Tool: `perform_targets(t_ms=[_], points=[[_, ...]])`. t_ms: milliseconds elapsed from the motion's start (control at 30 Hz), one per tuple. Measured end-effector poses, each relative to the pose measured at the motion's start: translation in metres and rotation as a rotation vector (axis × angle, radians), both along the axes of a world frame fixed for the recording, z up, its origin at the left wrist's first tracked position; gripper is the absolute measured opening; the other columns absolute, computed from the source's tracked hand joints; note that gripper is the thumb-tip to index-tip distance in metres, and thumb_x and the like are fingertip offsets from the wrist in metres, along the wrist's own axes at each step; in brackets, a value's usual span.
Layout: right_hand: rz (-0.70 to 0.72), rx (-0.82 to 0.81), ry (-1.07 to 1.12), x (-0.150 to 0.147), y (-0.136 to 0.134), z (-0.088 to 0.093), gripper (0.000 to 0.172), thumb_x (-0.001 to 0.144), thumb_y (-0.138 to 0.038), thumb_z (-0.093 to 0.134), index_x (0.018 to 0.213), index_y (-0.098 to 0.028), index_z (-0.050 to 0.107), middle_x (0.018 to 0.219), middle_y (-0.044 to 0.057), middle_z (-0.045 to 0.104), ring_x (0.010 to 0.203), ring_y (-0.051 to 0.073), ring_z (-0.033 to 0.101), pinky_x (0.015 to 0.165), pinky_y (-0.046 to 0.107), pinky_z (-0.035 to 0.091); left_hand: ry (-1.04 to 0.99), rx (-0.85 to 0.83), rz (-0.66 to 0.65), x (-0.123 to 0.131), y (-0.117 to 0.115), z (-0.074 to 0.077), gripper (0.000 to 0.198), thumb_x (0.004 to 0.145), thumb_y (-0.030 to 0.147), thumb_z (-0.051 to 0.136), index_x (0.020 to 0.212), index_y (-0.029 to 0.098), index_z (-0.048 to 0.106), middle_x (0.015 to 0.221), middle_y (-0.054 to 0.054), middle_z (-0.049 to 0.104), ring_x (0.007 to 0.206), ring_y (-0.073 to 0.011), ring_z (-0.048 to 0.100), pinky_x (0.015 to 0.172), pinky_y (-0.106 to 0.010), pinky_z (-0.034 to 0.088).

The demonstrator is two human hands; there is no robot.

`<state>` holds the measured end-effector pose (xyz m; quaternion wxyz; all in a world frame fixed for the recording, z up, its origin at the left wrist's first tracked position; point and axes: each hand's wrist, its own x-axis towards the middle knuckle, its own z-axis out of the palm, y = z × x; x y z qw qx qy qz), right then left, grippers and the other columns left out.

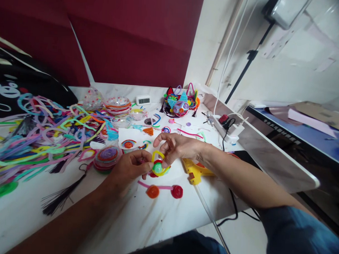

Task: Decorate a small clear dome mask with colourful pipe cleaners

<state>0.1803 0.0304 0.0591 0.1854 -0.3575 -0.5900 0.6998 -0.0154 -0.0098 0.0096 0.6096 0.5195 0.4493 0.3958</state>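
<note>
Between my hands is a small pipe-cleaner craft piece [157, 167], with a yellow loop, a red band and a green coil. My left hand [134, 164] pinches its left side between thumb and fingertips. From the right, my right hand [174, 147] grips the same piece with the thumb low against it and the index finger raised. On the table just below lie an orange coil [152, 191] and a red coil [177, 191], with a pink pipe cleaner [163, 187] touching both. A yellow hot glue gun [195, 172], its glue stick pointing toward me, rests under my right forearm.
Loose pipe cleaners [55, 138] pile up on the left, beside a coiled purple-and-orange ornament [107, 156] with a black tassel [57, 201]. At the back stand a white timer [143, 100] and finished colourful ornaments [181, 101]. A power strip [226, 129] with cords sits at right.
</note>
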Motion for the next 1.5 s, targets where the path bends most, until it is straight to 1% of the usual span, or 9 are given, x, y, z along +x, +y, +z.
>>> perform_targets(t_ms=[200, 300, 533, 600, 767, 900, 1067, 1267, 1500], points=[[-0.004, -0.016, 0.003, -0.002, 0.003, -0.004, 0.061, 0.044, -0.005, 0.085, 0.092, -0.018, 0.049, 0.063, -0.009, 0.062, 0.050, 0.009, 0.061, 0.051, 0.019, 0.051, 0.011, -0.025, 0.021, 0.001, 0.001, 0.004, 0.018, 0.060, 0.022, 0.074, 0.068, 0.016, 0.059, 0.056, 0.005, 0.057, 0.046, -0.0070, 0.047, 0.044, -0.020, 0.038], [-0.002, -0.027, 0.037, -0.002, 0.009, -0.010, 0.063, 0.042, -0.004, 0.086, 0.092, -0.018, 0.050, 0.062, -0.009, 0.063, 0.051, 0.009, 0.062, 0.051, 0.018, 0.051, -0.002, -0.037, 0.017, 0.001, 0.002, 0.007, 0.015, 0.063, 0.022, 0.072, 0.069, 0.015, 0.060, 0.056, 0.005, 0.057, 0.046, -0.0064, 0.048, 0.045, -0.019, 0.038], [0.043, -0.055, 0.070, -0.001, 0.020, -0.018, 0.066, 0.040, -0.005, 0.088, 0.093, -0.018, 0.051, 0.064, -0.007, 0.068, 0.055, 0.011, 0.066, 0.057, 0.021, 0.054, -0.022, -0.112, 0.046, 0.000, 0.005, 0.008, 0.023, 0.059, 0.026, 0.075, 0.071, 0.016, 0.059, 0.057, 0.004, 0.059, 0.049, -0.0090, 0.052, 0.044, -0.020, 0.040], [0.045, -0.054, 0.079, -0.001, 0.022, -0.019, 0.066, 0.040, -0.005, 0.089, 0.094, -0.018, 0.052, 0.065, -0.006, 0.069, 0.056, 0.011, 0.067, 0.059, 0.021, 0.055, -0.024, -0.118, 0.033, -0.001, 0.006, 0.008, 0.022, 0.060, 0.027, 0.075, 0.072, 0.016, 0.060, 0.059, 0.003, 0.061, 0.049, -0.0093, 0.053, 0.044, -0.020, 0.040], [0.049, -0.062, 0.088, 0.000, 0.023, -0.021, 0.068, 0.039, -0.004, 0.090, 0.095, -0.017, 0.053, 0.064, -0.006, 0.068, 0.055, 0.012, 0.067, 0.056, 0.020, 0.054, -0.041, -0.110, -0.002, -0.002, 0.006, 0.007, 0.020, 0.064, 0.027, 0.074, 0.074, 0.016, 0.061, 0.063, 0.002, 0.063, 0.053, -0.0102, 0.056, 0.046, -0.020, 0.041], [0.047, -0.060, 0.091, 0.001, 0.022, -0.021, 0.068, 0.040, -0.004, 0.089, 0.096, -0.017, 0.054, 0.065, -0.006, 0.069, 0.056, 0.011, 0.067, 0.058, 0.021, 0.055, -0.061, -0.115, -0.022, -0.002, 0.005, 0.008, 0.021, 0.063, 0.027, 0.075, 0.074, 0.017, 0.061, 0.064, 0.002, 0.062, 0.053, -0.0096, 0.055, 0.046, -0.020, 0.041], [0.033, -0.080, 0.110, -0.001, 0.020, -0.020, 0.066, 0.039, -0.002, 0.089, 0.093, -0.016, 0.053, 0.070, -0.005, 0.070, 0.060, 0.011, 0.068, 0.061, 0.020, 0.056, -0.062, -0.114, 0.000, -0.002, 0.004, 0.009, 0.024, 0.059, 0.027, 0.076, 0.074, 0.016, 0.060, 0.064, 0.002, 0.061, 0.051, -0.0085, 0.054, 0.046, -0.020, 0.040], [0.025, -0.067, 0.107, -0.003, 0.021, -0.020, 0.068, 0.037, -0.003, 0.089, 0.093, -0.016, 0.053, 0.065, -0.004, 0.070, 0.056, 0.012, 0.067, 0.058, 0.020, 0.055, -0.071, -0.089, 0.032, 0.000, 0.002, 0.012, 0.026, 0.057, 0.026, 0.076, 0.073, 0.015, 0.058, 0.061, 0.002, 0.060, 0.051, -0.0099, 0.056, 0.045, -0.020, 0.039], [0.041, -0.068, 0.149, -0.005, 0.025, -0.021, 0.065, 0.037, -0.003, 0.089, 0.090, -0.017, 0.053, 0.067, -0.005, 0.070, 0.057, 0.012, 0.068, 0.059, 0.021, 0.055, -0.033, -0.084, 0.123, 0.001, 0.005, 0.011, 0.034, 0.050, 0.028, 0.078, 0.075, 0.013, 0.061, 0.061, 0.001, 0.061, 0.050, -0.0102, 0.052, 0.043, -0.021, 0.040]])
